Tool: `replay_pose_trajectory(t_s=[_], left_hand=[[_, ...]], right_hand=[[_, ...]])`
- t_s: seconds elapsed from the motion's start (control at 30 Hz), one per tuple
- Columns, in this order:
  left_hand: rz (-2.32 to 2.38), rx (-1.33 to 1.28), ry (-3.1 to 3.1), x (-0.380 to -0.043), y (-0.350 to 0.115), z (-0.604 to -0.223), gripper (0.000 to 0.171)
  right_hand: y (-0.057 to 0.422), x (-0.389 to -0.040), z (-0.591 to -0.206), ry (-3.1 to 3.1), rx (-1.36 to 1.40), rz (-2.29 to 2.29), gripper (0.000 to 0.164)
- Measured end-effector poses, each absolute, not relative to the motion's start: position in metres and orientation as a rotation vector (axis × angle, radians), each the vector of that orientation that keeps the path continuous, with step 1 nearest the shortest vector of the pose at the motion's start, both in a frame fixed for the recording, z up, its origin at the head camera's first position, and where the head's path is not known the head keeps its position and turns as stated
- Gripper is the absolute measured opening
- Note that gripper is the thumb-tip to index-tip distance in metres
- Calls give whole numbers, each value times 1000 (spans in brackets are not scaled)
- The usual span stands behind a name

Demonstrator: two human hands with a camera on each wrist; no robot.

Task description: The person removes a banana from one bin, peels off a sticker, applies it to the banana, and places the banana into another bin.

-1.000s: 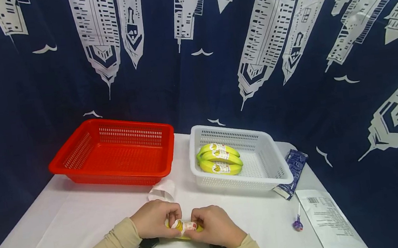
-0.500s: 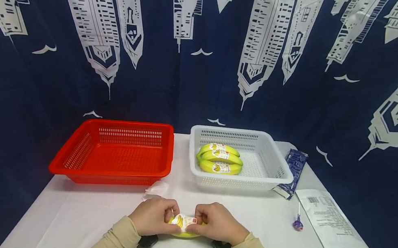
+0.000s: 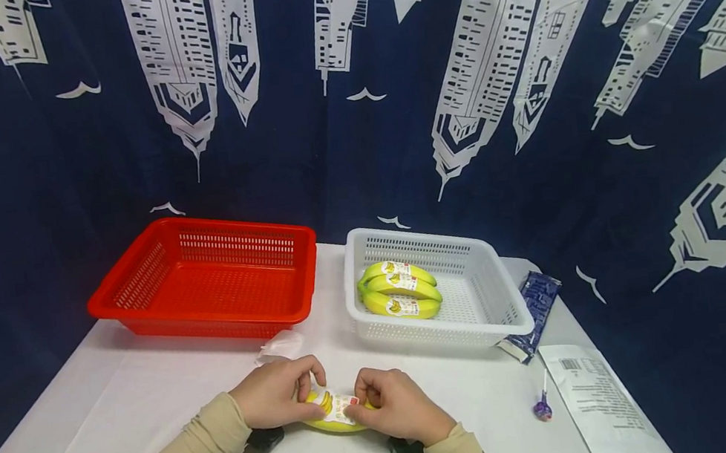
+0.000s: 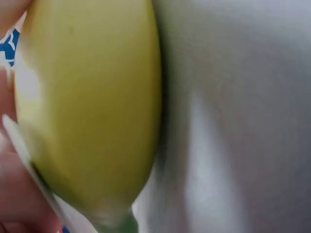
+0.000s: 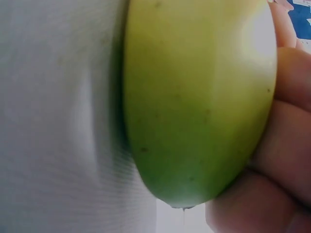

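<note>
In the head view, a yellow banana [image 3: 335, 426] lies across the front of the white table between both hands. A white printed label [image 3: 342, 407] with a banana picture covers its middle. My left hand [image 3: 277, 393] holds the left end, its thumb on the label and its index finger raised in a curl. The right end is gripped by my right hand [image 3: 400, 405], thumb at the label's edge. Up close in the left wrist view, the banana [image 4: 92, 107] shows a thin white edge [image 4: 31, 170] standing off beside the fingers. Fingers [image 5: 286, 141] press its greenish tip in the right wrist view.
A red basket [image 3: 212, 321] stands at the back left. Beside it, a white basket [image 3: 445, 331] contains several labelled bananas [image 3: 402, 289]. Crumpled white paper [image 3: 282, 345] lies before the red one. A blue packet [image 3: 537, 311], purple lollipop [image 3: 542, 409] and printed white sheet [image 3: 591, 395] lie right.
The label, bunched between the fingers a second ago, now lies flatter along the banana. My left hand has shifted slightly left and away; the crumpled paper has moved left and sunk lower.
</note>
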State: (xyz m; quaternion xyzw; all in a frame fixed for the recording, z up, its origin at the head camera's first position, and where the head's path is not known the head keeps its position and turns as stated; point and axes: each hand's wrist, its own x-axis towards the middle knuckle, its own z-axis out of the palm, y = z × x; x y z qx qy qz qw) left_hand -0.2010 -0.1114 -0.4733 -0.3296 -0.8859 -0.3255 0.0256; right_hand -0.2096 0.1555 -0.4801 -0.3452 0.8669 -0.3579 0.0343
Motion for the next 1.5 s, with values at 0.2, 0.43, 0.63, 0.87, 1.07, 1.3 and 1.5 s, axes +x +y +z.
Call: replay_pose_trajectory(t_s=[0.2,0.43,0.63,0.87,1.07,1.3,1.5], left_hand=[[-866,-1118,-2471,-202,-107,-480,38],[-766,-1258,-2239,-203,-100,-484,27],[-764,-1253,-2255,-204,-101,-486,24],[-759,-1237,-2300,-204,-102,-486,26],[-706,-1178,-2344,-203,-103,-486,23],[-654,-1068,-2511,-202,-106,-482,23],[-726,-1030,-2664,-204,-112,-478,27]], right_hand=[[155,-209,-480,2660,-1088,-1107,26],[155,-208,-480,2673,-1169,-1112,36],[155,-208,-482,2651,-1273,-1134,30],[152,-206,-482,2657,-1323,-1118,20],[150,-206,-481,2696,-1335,-1068,15],[150,-205,-479,2770,-1320,-987,13],[152,-205,-478,2789,-1277,-942,16]])
